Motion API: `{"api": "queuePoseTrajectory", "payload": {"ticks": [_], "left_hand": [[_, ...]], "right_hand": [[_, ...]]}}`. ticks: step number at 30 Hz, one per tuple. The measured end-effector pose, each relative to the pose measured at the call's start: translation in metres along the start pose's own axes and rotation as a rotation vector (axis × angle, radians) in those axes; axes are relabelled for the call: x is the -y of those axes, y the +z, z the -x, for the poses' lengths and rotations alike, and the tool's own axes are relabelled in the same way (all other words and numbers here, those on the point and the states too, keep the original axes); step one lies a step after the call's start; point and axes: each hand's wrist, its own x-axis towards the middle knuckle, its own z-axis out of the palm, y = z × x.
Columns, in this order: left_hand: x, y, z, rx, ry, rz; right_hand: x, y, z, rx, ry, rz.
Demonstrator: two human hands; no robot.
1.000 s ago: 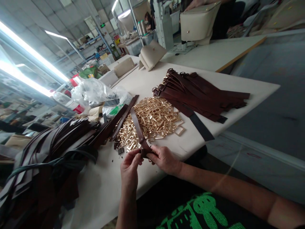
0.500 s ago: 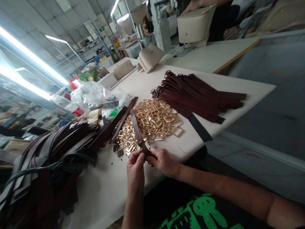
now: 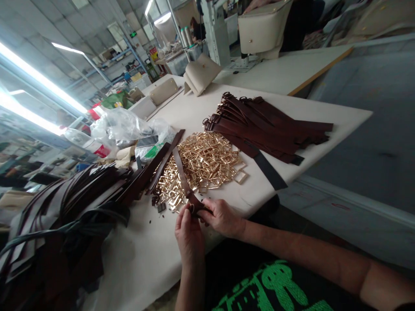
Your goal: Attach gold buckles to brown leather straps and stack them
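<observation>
Both hands are closed on one dark brown leather strap (image 3: 181, 172) near the table's front edge. My left hand (image 3: 188, 226) pinches the strap's near end between thumb and fingers; a thin loop shows at the fingertips, too small to make out well. My right hand (image 3: 223, 217) grips the same end from the right, its fingertips partly hidden behind the leather. The strap's far part lies across a heap of gold rectangular metal rings (image 3: 210, 160) just beyond my hands.
Brown straps with buckles (image 3: 266, 125) lie stacked at the right. A tied bundle of straps (image 3: 74, 203) fills the left side. Plastic bags (image 3: 123, 125) lie behind it. Beige bag pieces (image 3: 202, 73) stand at the back, near a sewing machine (image 3: 215, 34) and another person's hand.
My left hand has shifted slightly right and turned at the strap's end, and a loop now shows by its fingertips. My right hand keeps its grip. The view has tilted slightly.
</observation>
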Motion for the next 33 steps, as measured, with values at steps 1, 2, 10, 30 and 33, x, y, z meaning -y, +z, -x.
{"api": "queuePoseTrajectory", "payload": {"ticks": [1, 2, 10, 30, 33], "left_hand": [[0.001, 0.0, 0.0, -0.003, 0.0, 0.015], [0.002, -0.001, 0.001, 0.001, -0.008, 0.031], [-0.001, -0.009, 0.004, 0.018, -0.067, -0.019], [-0.019, -0.017, 0.002, 0.324, 0.007, -0.37], [-0.008, -0.014, 0.001, 0.223, -0.07, -0.216]], "right_hand": [[-0.001, 0.0, 0.0, -0.001, 0.001, -0.008], [-0.002, 0.0, -0.001, -0.002, 0.004, -0.017], [-0.003, 0.0, -0.002, 0.032, 0.009, -0.049], [0.003, -0.005, -0.003, 0.04, 0.04, -0.249], [0.003, -0.008, -0.003, 0.044, 0.025, -0.295]]}}
